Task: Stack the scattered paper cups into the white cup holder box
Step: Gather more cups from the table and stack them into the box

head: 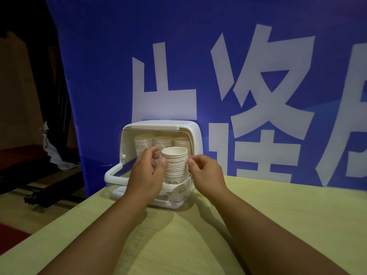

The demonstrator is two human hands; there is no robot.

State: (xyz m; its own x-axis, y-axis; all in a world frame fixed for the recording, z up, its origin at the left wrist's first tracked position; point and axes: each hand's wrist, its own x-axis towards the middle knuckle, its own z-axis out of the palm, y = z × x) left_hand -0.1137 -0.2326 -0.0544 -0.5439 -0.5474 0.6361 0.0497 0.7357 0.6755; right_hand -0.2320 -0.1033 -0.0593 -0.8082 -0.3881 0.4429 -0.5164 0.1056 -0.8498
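Note:
The white cup holder box (193, 135) stands at the table's far edge with its front flap swung up. Three rows of stacked paper cups (161, 140) fill its back. A tall stack of nested white paper cups (175, 165) stands upright in the box's front. My left hand (147, 175) touches the stack's left side with thumb and fingertips, fingers curled. My right hand (206, 173) pinches the stack's right side near the upper rims. Both hands flank the stack at the same height.
The yellow-green table (268, 225) runs forward and right of the box. A blue banner with big white characters (248, 86) hangs right behind the box. On the left the table's edge drops to a dark floor with black gear (43, 195).

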